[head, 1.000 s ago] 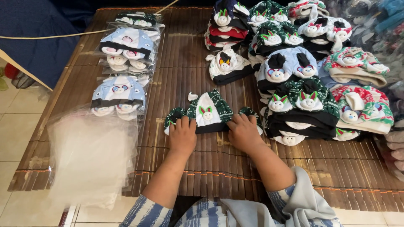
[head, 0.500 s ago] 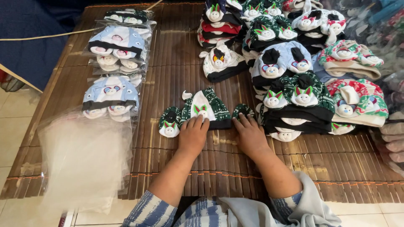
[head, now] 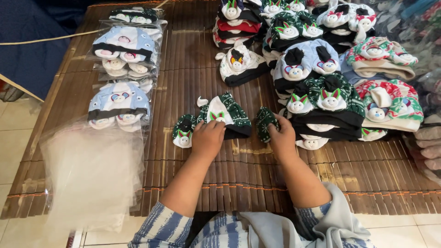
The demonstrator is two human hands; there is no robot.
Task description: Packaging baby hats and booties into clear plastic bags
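1. Your left hand (head: 207, 138) is pressing flat on the green hat (head: 225, 115), mat (head: 257, 183) centre.
2. Your right hand (head: 281, 140) is pinching the bootie (head: 265, 123) at 3 o'clock.
3. The other bootie (head: 184, 131) at 9 o'clock is risking separation.

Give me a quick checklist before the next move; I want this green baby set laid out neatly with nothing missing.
1. Left hand on the green hat: ok, the fingers rest on its lower edge.
2. Right hand on the green sock: ok, the fingers touch it.
3. Second small green piece beside the hat: ok, it lies just left of the left hand, untouched.
4. Hat lying flat: ok, it is spread on the bamboo mat.
5. Set apart from the hat piles: not ok, the sock lies close against the nearest pile.
6. Empty plastic bags at hand: ok, they lie on the mat's left edge.
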